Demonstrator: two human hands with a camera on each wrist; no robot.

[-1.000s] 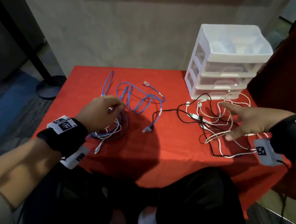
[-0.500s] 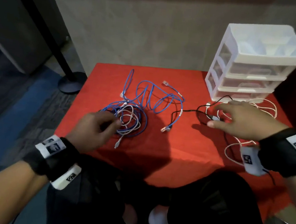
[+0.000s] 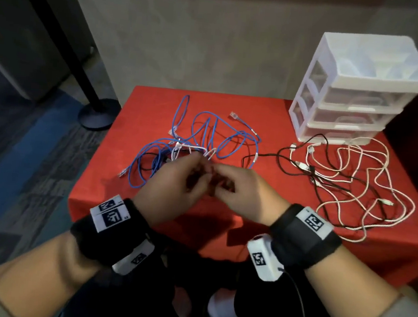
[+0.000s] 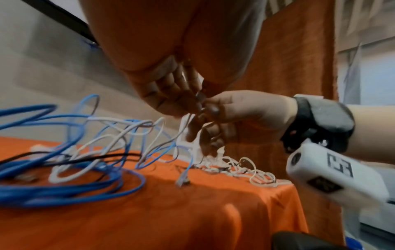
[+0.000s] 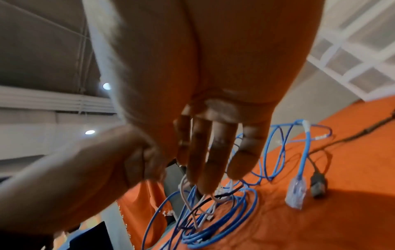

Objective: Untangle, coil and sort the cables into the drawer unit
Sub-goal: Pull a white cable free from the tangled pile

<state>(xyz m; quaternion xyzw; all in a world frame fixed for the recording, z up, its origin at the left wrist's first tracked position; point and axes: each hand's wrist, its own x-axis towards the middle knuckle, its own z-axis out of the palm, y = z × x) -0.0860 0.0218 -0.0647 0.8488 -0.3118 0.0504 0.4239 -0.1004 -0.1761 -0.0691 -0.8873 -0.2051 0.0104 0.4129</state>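
At the table's middle my left hand (image 3: 190, 179) and right hand (image 3: 225, 185) meet, fingertips together, a little above the red cloth. In the left wrist view both hands pinch a thin white cable (image 4: 132, 128) that rises from the blue tangle; my right hand (image 4: 215, 111) grips it just below my left fingers (image 4: 171, 96). The blue network cables (image 3: 205, 137) lie looped behind and left of the hands, with white and black strands mixed in. A second tangle of white and black cables (image 3: 341, 181) lies to the right. The white drawer unit (image 3: 357, 91) stands at the back right, drawers closed.
The red cloth table (image 3: 146, 211) ends close in front of my wrists and drops off at the left. A dark post with a round base (image 3: 97, 114) stands on the floor at the left. A blue plug and a black plug (image 5: 318, 186) lie near my right hand.
My right hand left the right-hand tangle and came across to meet the left hand. Both hands lifted a white cable from the blue pile. The camera tilted down.
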